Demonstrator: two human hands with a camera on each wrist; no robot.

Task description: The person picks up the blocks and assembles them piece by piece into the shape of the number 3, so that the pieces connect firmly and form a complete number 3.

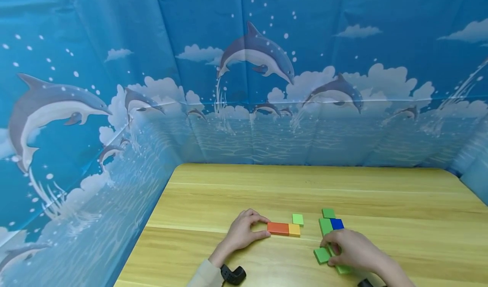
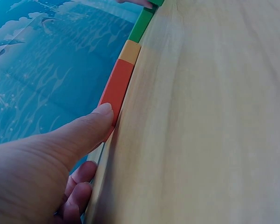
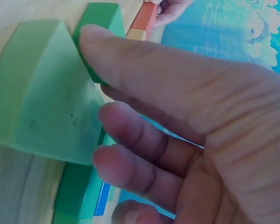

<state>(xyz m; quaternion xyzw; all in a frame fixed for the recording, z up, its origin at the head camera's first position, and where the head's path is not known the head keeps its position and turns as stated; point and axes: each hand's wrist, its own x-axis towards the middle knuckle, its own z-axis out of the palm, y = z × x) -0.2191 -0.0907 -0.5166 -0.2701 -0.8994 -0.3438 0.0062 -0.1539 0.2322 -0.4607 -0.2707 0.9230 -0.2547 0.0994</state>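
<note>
My left hand (image 1: 243,232) has thumb and index finger on the left end of a flat red block (image 1: 278,228). An orange block (image 1: 294,230) lies flush against the red block's right end. In the left wrist view the thumb lies along the side of the red block (image 2: 115,88). Over on the right, my right hand (image 1: 352,248) pinches a small green block (image 1: 322,255) between thumb and fingers. In the right wrist view the thumb overlaps that green block (image 3: 99,21), beside a larger-looking pale green block (image 3: 46,88).
A light green square block (image 1: 298,219) touches the orange block's upper edge. Beyond the right hand are a small green block (image 1: 328,213), a longer green block (image 1: 325,226) and a blue block (image 1: 337,224); another green block (image 1: 343,270) is nearer. A dolphin-print curtain (image 1: 244,143) borders the wooden table (image 1: 213,185).
</note>
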